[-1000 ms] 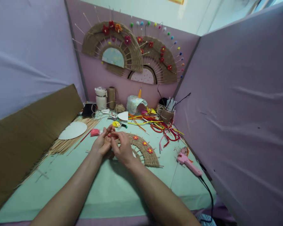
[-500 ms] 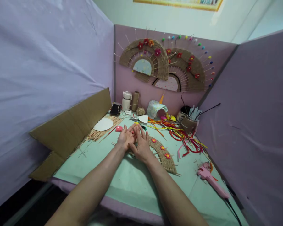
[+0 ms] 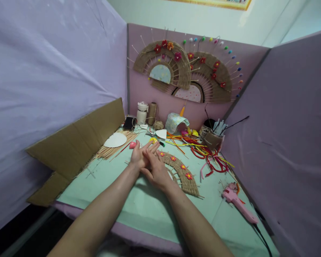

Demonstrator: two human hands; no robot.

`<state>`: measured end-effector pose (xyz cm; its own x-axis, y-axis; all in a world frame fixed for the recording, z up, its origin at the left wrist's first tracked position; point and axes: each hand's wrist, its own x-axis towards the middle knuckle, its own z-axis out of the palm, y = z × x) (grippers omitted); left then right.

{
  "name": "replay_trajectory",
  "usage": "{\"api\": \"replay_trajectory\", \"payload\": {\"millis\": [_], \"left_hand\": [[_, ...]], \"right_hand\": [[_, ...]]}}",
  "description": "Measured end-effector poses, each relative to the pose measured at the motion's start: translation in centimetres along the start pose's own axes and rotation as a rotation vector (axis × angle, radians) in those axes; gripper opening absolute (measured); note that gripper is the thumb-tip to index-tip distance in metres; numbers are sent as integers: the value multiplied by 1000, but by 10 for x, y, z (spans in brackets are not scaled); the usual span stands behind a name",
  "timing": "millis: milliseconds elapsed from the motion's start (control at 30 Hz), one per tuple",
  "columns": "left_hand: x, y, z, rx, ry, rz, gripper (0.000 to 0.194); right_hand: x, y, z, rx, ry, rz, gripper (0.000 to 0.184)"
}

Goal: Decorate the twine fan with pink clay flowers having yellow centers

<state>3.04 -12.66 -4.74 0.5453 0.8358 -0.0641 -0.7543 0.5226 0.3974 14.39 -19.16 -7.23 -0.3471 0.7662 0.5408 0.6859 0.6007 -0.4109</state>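
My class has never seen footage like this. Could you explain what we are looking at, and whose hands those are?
There is no robot here: a person works with bare hands. Every picture comes from one camera worn on the head, looking forward and down. The left hand is open, palm up, and the right hand lies over it; whether anything is between them is hidden. On the green cloth, partly behind the hands, lies a woven arch with red flowers. To its right are coloured strands and a pink glue gun; to its left, thin sticks.
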Motion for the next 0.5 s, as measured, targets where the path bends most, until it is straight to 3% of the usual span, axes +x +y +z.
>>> {"api": "replay_trajectory", "payload": {"millis": [167,333,500], "left_hand": [[3,-1,-5,-15,-68,-33,86],[5,0,-9,-13,-24,-5,94],[4,-2,-3,-1,-57,-40,94]], "right_hand": [[1,0,0,-35,61,98,71],[-1,1,2,-10,12,-26,70],[0,4,1,-95,43,105,73]]}}
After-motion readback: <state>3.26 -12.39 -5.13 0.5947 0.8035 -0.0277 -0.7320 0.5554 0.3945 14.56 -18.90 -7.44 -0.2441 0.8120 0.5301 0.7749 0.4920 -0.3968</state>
